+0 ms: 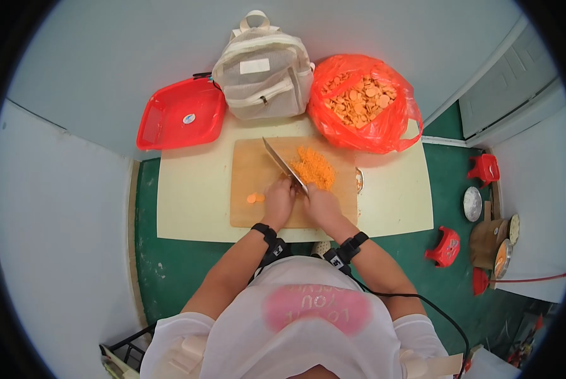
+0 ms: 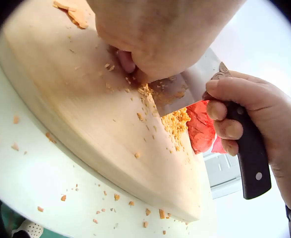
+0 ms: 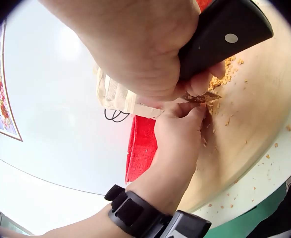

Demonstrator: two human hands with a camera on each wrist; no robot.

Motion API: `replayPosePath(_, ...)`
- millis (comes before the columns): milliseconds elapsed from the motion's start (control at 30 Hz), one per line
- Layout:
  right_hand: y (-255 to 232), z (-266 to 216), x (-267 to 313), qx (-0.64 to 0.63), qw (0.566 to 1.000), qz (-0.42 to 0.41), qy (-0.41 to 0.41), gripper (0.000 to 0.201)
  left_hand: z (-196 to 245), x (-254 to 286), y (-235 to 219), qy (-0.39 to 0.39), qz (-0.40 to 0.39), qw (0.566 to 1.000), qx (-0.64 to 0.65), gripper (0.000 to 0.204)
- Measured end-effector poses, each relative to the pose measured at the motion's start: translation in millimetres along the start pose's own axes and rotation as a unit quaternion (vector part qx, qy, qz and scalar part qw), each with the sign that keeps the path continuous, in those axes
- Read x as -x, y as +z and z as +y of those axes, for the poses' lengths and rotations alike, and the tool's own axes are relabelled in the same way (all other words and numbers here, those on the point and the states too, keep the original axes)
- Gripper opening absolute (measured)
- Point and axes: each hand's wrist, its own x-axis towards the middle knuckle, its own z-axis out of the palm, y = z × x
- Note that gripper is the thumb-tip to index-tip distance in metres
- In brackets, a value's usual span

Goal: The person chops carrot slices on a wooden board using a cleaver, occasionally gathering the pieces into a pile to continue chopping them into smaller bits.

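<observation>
My right hand (image 1: 322, 207) grips the black handle (image 2: 252, 153) of a kitchen cleaver (image 1: 284, 165), its thumb near the top of the blade. The blade stands on a wooden cutting board (image 1: 248, 167), beside the curled fingers of my left hand (image 1: 279, 201). I cannot tell what is under those fingers. To the right of the blade lies a heap of finely chopped orange bits (image 1: 314, 168), like carrot. A few orange slices (image 1: 255, 198) lie left of my left hand. Small scraps cling to the blade in the left wrist view.
Behind the board stand a red plastic basin (image 1: 182, 120), a pale mesh backpack (image 1: 264, 76) and a red plastic bag (image 1: 333, 129) full of orange slices. A metal bowl's rim (image 1: 359, 180) shows at the board's right edge. Crumbs dot the table (image 1: 194, 189). Red stools (image 1: 446, 246) stand at right.
</observation>
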Motion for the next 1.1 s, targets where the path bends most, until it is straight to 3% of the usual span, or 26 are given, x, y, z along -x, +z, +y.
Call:
replayPosePath(233, -3, -7, 1, 0.04, 0.997, -0.048, 0.035, 0.023, 1, -2, 0, 0.013, 0.018, 1.0, 0.013, 0.007)
replayPosePath(633, 2, 4, -3, -0.008, 1.0, 0.012, 0.006, 0.022, 2, -1, -5, 0.009, 0.006, 1.0, 0.023, 0.005)
replayPosePath(1100, 3, -7, -6, -0.002, 0.999, -0.011, 0.03, 0.023, -1, 0, -5, 0.032, 0.01, 0.999, 0.007, 0.006)
